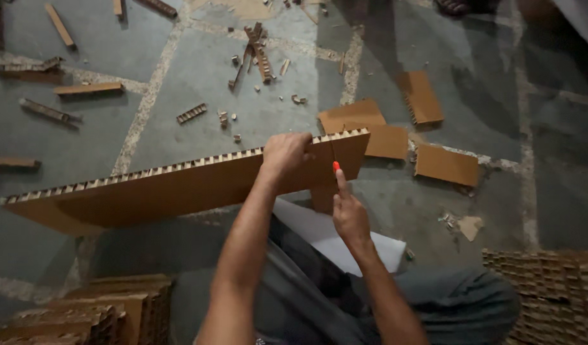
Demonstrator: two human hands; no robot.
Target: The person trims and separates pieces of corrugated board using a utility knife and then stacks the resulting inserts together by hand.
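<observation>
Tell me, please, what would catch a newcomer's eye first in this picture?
First, the long honeycomb cardboard board stretching across the middle, steadied on its top edge by the left hand. Next, the right hand pressing an orange-tipped cutter against the board near its right end. Beyond it, cut cardboard pieces and thin strips litter the stone floor.

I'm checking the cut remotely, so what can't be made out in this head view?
- Cutter: only an orange tip shows; the right hand hides the rest, blade unseen.
- Board: its underside faces away; the left hand covers part of its top edge.
- Stack: cut off by the bottom edge.
- Scraps: too small and dim to tell apart.
</observation>
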